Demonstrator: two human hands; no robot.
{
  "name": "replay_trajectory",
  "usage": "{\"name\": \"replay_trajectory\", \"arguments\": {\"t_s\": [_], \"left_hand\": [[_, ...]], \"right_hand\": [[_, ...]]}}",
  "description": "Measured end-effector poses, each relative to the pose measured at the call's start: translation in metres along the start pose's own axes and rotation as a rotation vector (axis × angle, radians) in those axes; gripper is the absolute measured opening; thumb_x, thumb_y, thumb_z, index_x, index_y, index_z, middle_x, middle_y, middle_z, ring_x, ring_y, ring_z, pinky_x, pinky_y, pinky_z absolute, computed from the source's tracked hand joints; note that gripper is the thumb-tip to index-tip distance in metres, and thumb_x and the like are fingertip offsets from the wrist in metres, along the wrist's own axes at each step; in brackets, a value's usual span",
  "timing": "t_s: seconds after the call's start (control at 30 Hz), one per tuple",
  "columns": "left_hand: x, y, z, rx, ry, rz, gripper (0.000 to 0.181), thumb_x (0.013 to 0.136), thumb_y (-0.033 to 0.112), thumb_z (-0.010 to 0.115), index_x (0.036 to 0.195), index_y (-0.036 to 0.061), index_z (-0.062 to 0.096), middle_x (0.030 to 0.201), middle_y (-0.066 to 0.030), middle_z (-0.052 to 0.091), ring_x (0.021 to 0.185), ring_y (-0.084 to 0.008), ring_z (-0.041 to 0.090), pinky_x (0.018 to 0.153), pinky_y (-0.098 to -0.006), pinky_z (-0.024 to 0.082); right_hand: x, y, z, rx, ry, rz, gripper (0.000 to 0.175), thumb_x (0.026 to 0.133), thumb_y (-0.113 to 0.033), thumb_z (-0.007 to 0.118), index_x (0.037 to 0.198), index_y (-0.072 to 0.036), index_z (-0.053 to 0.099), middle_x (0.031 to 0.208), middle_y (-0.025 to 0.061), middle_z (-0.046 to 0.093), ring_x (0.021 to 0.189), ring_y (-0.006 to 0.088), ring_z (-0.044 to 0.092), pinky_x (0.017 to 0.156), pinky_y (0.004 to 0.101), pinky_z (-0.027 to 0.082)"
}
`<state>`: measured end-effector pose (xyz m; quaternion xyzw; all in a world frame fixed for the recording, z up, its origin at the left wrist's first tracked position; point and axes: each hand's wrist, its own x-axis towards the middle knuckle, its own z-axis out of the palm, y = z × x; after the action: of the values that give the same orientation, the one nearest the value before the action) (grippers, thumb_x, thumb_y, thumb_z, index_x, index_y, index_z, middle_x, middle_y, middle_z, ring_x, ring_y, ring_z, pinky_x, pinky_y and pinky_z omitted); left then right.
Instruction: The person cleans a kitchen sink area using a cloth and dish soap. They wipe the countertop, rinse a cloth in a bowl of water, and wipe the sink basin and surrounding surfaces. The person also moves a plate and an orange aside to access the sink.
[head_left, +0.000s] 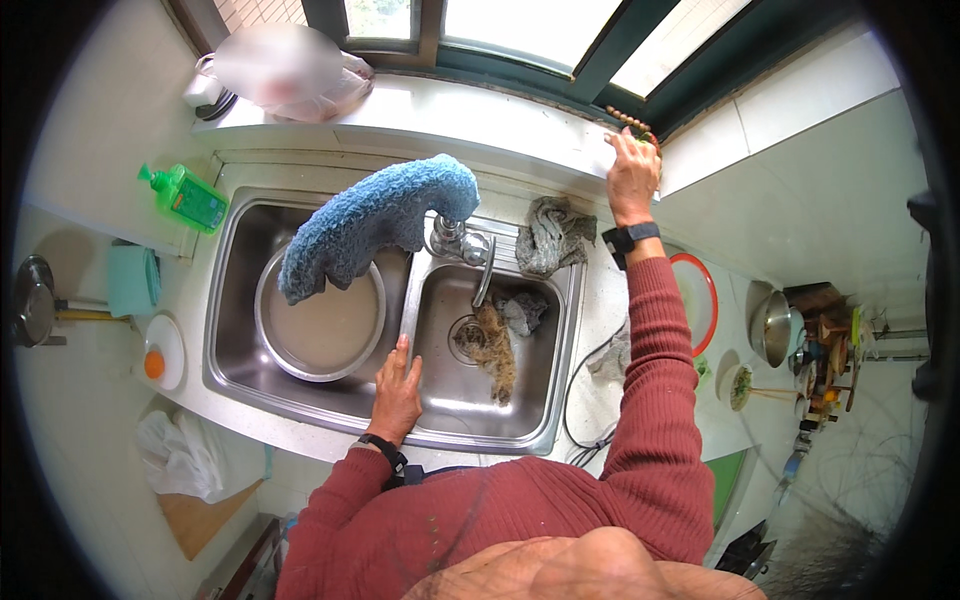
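Note:
My left hand rests, fingers extended, on the steel divider between the two sink basins. At the sill's right corner, my right hand reaches beside a string of wooden beads; its curled fingers hide whatever they may hold. A metal basin of cloudy water stands in the left sink bowl. The blue fuzzy cover arches over it, beside the chrome faucet. In the right sink bowl lie a brown fibrous scrubber and a wet grey cloth.
A grey rag lies behind the right bowl. Green soap bottle and a white plate with an orange item stand left. Right of my arm are a red-rimmed basin, a black cord and metal bowl.

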<state>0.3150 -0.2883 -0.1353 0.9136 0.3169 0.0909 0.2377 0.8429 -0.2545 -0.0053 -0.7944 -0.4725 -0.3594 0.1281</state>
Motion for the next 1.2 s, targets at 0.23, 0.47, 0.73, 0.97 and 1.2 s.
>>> {"name": "replay_trajectory", "arguments": {"t_s": [0.23, 0.47, 0.73, 0.97, 1.2], "left_hand": [[0.0, 0.001, 0.0, 0.025, -0.002, 0.001, 0.05, 0.082, -0.008, 0.06, 0.132, -0.0027, 0.06, 0.166, -0.0182, 0.027, 0.143, -0.038, 0.042, 0.109, -0.0486, 0.038], [0.0, 0.001, -0.001, 0.024, -0.014, -0.001, 0.052, 0.08, -0.008, 0.06, 0.132, -0.0023, 0.06, 0.167, -0.0192, 0.025, 0.144, -0.0379, 0.04, 0.109, -0.0487, 0.038], [0.001, 0.002, -0.001, 0.023, -0.002, -0.009, 0.051, 0.08, -0.008, 0.061, 0.131, -0.0027, 0.061, 0.166, -0.0174, 0.028, 0.142, -0.0379, 0.042, 0.111, -0.0493, 0.037], [0.001, 0.004, -0.003, 0.006, -0.023, -0.015, 0.051, 0.08, -0.008, 0.06, 0.131, -0.0024, 0.061, 0.166, -0.0177, 0.028, 0.142, -0.0381, 0.042, 0.112, -0.0496, 0.036], [0.001, 0.002, -0.004, 0.015, -0.012, -0.014, 0.049, 0.081, -0.007, 0.059, 0.13, -0.0017, 0.062, 0.166, -0.0174, 0.027, 0.142, -0.0378, 0.043, 0.11, -0.0496, 0.039]], "right_hand": [[-0.027, -0.007, -0.022, -0.105, 0.092, -0.035, 0.036, 0.091, -0.008, 0.062, 0.126, -0.012, 0.069, 0.128, 0.0028, 0.067, 0.108, 0.0287, 0.06, 0.086, 0.0414, 0.048], [-0.126, -0.099, -0.019, 0.374, -0.673, 0.26, 0.047, 0.09, -0.025, 0.07, 0.135, -0.011, 0.061, 0.124, 0.0245, 0.061, 0.111, 0.0436, 0.058, 0.101, 0.0519, 0.046], [-0.081, -0.1, -0.013, 1.046, -0.153, 0.432, 0.052, 0.076, 0.017, 0.047, 0.114, -0.007, 0.074, 0.108, 0.0157, 0.067, 0.107, 0.0319, 0.066, 0.097, 0.0392, 0.054], [0.009, -0.096, 0.0, 0.661, -0.021, 0.572, 0.036, 0.083, 0.0, 0.062, 0.118, 0.008, 0.059, 0.125, 0.026, 0.055, 0.122, 0.0442, 0.048, 0.104, 0.0522, 0.042], [0.038, -0.05, 0.068, 0.156, -0.482, 0.327, 0.048, 0.086, -0.017, 0.063, 0.119, 0.015, 0.053, 0.128, 0.0341, 0.05, 0.11, 0.0448, 0.058, 0.1, 0.0533, 0.047]]}}
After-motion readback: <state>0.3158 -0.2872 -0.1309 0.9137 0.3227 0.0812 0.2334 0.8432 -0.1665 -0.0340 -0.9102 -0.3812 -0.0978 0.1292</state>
